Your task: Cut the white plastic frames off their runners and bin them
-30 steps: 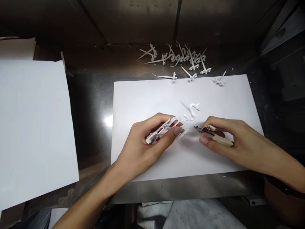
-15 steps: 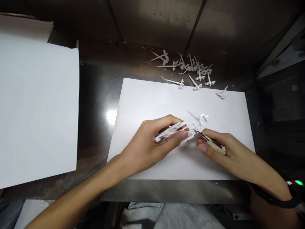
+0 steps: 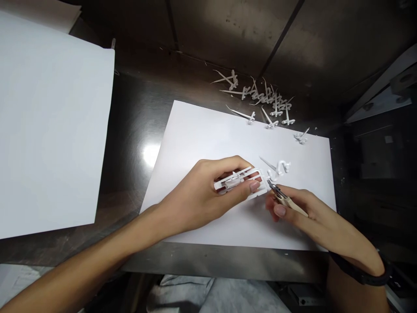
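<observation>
My left hand [image 3: 215,195] is closed around a white plastic frame-like part [image 3: 239,179], its thumb pressed on the near side. A white S-shaped sprue with a thin spike [image 3: 280,169] sticks out beyond the part's right end. In my right hand [image 3: 299,208] lies a pair of side cutters with cream handles [image 3: 289,203]. Their metal jaws [image 3: 273,187] are at the junction between part and sprue; whether they touch the plastic I cannot tell. Both hands are over a white sheet of paper [image 3: 202,130].
Several loose white sprues [image 3: 267,95] are heaped behind the paper, and a few lie across its back edge. A large white sheet [image 3: 52,130] covers the left side. Dark metal walls [image 3: 228,34] close off the back and right of the metal table [image 3: 137,104].
The camera view has tilted and shifted slightly. The cutters have dropped back a little from the sprue's base and stand at a steeper angle; both hands keep their holds.
</observation>
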### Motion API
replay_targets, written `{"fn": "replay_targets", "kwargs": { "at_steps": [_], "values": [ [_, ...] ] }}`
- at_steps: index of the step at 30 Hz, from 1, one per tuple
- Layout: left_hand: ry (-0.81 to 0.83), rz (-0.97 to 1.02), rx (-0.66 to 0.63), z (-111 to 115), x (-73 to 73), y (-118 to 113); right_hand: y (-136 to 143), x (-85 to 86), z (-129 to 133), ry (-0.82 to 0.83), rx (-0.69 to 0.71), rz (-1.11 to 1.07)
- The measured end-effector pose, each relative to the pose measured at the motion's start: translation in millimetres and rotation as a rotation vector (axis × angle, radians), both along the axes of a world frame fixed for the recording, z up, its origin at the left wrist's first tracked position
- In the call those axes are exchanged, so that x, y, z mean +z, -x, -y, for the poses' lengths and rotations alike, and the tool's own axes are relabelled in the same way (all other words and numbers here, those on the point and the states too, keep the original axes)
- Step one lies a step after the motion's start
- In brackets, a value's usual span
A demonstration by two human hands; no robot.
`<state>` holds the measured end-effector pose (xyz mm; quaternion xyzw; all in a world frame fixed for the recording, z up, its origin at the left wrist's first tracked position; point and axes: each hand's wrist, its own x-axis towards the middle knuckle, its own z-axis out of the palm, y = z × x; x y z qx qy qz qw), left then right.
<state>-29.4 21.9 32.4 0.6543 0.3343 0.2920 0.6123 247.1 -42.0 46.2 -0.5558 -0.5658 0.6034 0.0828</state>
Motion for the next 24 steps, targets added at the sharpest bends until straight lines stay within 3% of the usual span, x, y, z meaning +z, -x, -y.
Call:
{"fn": "replay_targets", "kwargs": {
  "at_steps": [14, 24],
  "values": [
    [0.023, -0.013, -0.052, 0.9, -1.4, -0.9, 2.8, 3.7, 1.1, 0.035, 0.039, -0.052],
    [0.043, -0.006, -0.048, 1.3, -2.1, 0.1, 6.0, 5.1, 5.4, -0.101, 0.061, 0.147]
  ]
}}
